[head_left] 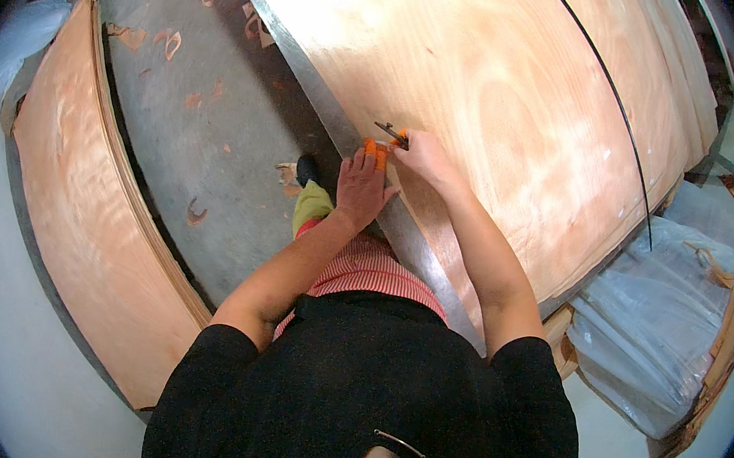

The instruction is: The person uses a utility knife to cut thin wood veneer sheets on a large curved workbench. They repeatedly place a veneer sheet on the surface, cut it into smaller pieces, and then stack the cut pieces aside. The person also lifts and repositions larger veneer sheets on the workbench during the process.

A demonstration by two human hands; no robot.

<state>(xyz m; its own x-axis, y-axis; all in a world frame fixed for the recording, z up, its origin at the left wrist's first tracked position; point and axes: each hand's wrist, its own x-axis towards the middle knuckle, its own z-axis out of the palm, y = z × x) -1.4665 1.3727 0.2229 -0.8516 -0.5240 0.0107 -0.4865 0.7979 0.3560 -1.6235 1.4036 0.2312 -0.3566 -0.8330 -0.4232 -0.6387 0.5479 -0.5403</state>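
A large sheet of light wood veneer tops a stack in front of me and to the right. Along its left edge runs a long flat metal strip. My left hand lies over this strip, fingers stretched forward. Bright orange material shows at its fingertips; whether it is worn on them or lies under them I cannot tell. Just to the right, my right hand is closed round a slim dark tool with orange beside it. The tool points left over the veneer, its exact kind unclear.
Another veneer stack stands at the left. Between the stacks, scraps litter the grey floor. A black cord crosses the large sheet. At the right lies a bundle under clear plastic. My shoe is beside the large stack.
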